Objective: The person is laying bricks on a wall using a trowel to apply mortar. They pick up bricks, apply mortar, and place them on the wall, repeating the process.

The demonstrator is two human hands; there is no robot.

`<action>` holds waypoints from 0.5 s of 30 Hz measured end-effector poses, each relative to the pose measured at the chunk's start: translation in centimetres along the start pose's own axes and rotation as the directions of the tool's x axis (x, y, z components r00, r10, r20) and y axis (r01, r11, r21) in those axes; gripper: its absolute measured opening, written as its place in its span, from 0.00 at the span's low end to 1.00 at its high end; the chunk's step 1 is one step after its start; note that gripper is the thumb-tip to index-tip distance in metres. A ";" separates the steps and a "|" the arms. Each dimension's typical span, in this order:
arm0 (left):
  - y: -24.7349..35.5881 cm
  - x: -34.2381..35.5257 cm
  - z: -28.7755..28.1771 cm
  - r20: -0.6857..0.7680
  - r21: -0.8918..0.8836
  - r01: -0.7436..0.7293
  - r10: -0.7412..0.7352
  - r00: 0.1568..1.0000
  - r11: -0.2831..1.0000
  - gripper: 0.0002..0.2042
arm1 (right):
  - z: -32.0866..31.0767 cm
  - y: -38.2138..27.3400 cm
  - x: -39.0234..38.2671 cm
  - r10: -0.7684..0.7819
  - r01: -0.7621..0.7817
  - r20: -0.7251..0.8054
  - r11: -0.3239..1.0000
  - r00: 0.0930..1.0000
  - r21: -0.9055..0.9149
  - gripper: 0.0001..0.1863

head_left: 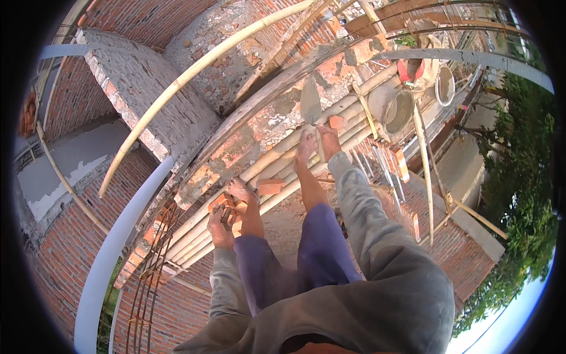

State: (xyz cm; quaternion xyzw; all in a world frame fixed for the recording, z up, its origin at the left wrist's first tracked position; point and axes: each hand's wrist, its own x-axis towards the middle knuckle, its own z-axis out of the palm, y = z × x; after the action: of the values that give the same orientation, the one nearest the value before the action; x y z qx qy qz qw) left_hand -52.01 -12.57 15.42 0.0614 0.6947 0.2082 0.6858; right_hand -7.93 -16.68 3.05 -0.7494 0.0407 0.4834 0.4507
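Observation:
My right hand (328,141) is closed around the handle of a trowel (311,101). Its grey blade points away from me over the rough top of a brick wall (277,121). Lower left, my left hand (220,231) grips a brick (237,228), partly hidden by the fingers. Other orange brick pieces (219,200) lie just beyond that hand, beside my bare left foot. Patches of grey mortar (240,143) cover parts of the wall top. Both my bare feet stand on bamboo poles (283,147) running along the wall.
A loose brick (271,186) lies between my feet, another piece (338,122) beyond my right hand. Right of me are a mortar bucket (398,111) and a second bucket (444,85). A curved bamboo pole (177,82) crosses ahead. Steel bars (147,289) rise at lower left.

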 end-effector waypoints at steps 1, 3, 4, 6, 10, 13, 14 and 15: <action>-0.3 0.1 0.9 -0.019 -0.014 -0.007 0.006 1.000 1.000 0.35 | 1.8 1.3 0.3 -0.012 0.011 0.018 1.000 1.000 0.021 0.21; -1.3 0.3 2.7 -0.047 -0.033 -0.012 0.010 0.999 0.999 0.26 | 4.7 4.4 -1.4 0.160 -0.103 0.194 0.956 0.968 -0.274 0.23; -1.8 0.4 3.7 -0.049 -0.004 0.012 -0.012 0.999 1.000 0.26 | 6.3 5.4 -2.2 0.033 0.167 0.288 0.750 0.957 -0.641 0.25; -3.0 0.2 5.9 -0.017 0.050 0.072 -0.072 0.997 0.996 0.26 | 8.1 6.3 -5.2 0.168 0.282 0.478 0.624 0.862 -0.728 0.24; -4.7 -0.2 10.9 0.013 0.158 0.106 -0.110 0.994 0.982 0.28 | 5.9 3.4 -8.9 0.138 0.522 0.683 0.543 0.718 -0.658 0.24; -5.1 -0.6 14.5 0.116 0.287 0.087 -0.125 0.985 0.954 0.33 | -1.8 0.8 -10.4 -0.028 0.404 0.510 0.649 0.859 -0.645 0.21; -5.3 -0.6 15.8 0.123 0.304 0.075 -0.118 0.985 0.950 0.33 | -4.7 0.1 -10.1 0.018 0.192 0.377 0.837 0.926 -0.512 0.19; -5.4 -0.7 17.2 0.135 0.319 0.057 -0.105 0.985 0.946 0.33 | -7.5 -0.3 -9.9 0.101 -0.023 0.232 0.948 0.967 -0.317 0.18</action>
State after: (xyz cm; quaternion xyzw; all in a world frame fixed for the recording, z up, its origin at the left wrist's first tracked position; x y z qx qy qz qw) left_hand -34.08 -14.22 14.51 0.1566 0.6672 0.0616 0.7256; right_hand -7.82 -25.53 11.70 -0.7439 -0.0687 0.5867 0.3125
